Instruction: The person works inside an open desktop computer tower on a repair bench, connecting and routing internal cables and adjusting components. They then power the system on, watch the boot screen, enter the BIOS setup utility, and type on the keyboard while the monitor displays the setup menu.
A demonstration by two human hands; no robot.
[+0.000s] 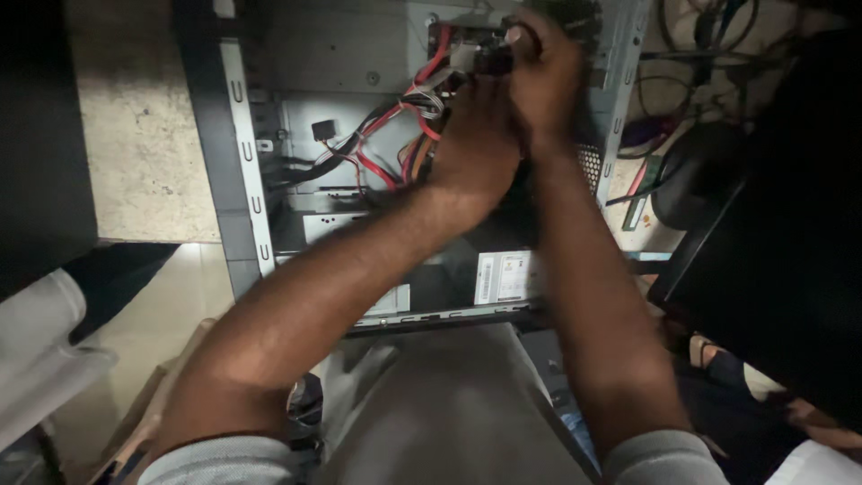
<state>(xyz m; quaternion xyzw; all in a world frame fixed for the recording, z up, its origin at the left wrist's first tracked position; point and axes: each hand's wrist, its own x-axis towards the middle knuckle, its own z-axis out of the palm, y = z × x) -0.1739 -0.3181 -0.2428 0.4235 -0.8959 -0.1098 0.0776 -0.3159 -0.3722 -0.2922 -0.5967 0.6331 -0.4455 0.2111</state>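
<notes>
Both forearms reach up into the open case (235,162). Right hand (546,67) is nearer the black plug (492,59) at the top, fingers clamped on it; left hand (476,148) sits just below among red wires (395,117), its fingers hidden.

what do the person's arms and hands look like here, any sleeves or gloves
Both hands are bare, with no gloves, and no rings or watch can be made out in the dim light. The left hand and right hand lead back along bare forearms. Each arm ends near the bottom edge in a short light grey sleeve, plain and unmarked.
</notes>
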